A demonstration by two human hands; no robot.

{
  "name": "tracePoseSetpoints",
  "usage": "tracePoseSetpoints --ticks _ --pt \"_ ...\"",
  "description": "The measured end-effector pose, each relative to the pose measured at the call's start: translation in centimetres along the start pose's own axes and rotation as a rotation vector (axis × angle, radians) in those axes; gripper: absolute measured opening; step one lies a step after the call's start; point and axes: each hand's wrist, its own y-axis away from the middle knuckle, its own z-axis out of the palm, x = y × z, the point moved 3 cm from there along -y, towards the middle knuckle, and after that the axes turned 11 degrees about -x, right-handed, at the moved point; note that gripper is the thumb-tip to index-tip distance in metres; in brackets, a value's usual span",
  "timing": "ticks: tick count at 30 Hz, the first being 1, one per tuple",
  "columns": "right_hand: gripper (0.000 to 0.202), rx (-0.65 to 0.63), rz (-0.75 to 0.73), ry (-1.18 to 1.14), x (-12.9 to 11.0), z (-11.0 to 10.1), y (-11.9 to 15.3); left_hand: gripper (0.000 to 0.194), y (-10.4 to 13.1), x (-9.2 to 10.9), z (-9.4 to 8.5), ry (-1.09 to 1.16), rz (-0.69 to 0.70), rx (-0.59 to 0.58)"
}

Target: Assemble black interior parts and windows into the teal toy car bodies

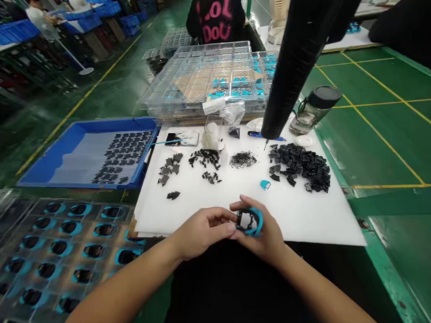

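Note:
My right hand [266, 231] is wrapped round a blue and black ring-shaped part [256, 221] above the front edge of the white work surface [206, 217]. At the part's left side, my left hand [202, 231] has its thumb and fingertips pinched together; whatever lies between them is too small to make out. Beyond the hands lies a small blue piece [265, 184]. Small black pieces [205, 157], tiny black bits [243, 159] and a large heap of black parts [302, 165] are spread across the surface.
A black powered tool [293, 65] hangs over the surface, its tip pointing down. Clear compartment trays [205, 55] are stacked behind. At left are a blue bin [78, 128] and trays of blue-black parts [60, 250]. A bottle [314, 111] stands back right. People are farther away.

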Motion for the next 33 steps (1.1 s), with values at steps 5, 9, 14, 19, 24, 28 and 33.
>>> tracePoseSetpoints --ticks 5,9,14,19,24,28,33 --pt "0.048 0.227 0.506 -0.959 1.1 -1.5 -1.4 0.031 2.0 0.5 -5.0 -0.758 0.003 0.495" --pt "0.055 0.205 0.635 -1.209 1.6 -1.5 -2.0 0.026 4.5 1.1 -8.4 -1.157 0.040 0.751" --pt "0.060 0.222 0.596 -1.186 2.0 -1.5 -1.6 0.025 8.7 1.0 -11.9 -1.194 -0.170 0.994" --pt "0.052 0.226 0.604 -1.125 1.9 -1.7 -1.4 0.030 8.8 -0.5 -11.9 -1.170 -0.193 0.822" --pt "0.047 0.213 0.608 -1.123 1.9 -1.7 -1.3 0.031 4.8 -0.3 -9.9 -1.281 0.001 0.735" --pt "0.048 0.245 0.571 -1.157 1.9 -1.6 -1.3 0.023 -0.5 1.0 -7.6 -1.351 0.246 0.591" --pt "0.052 0.245 0.565 -1.111 1.9 -2.0 -0.1 0.020 -4.5 1.8 -5.9 -1.428 0.336 0.507"
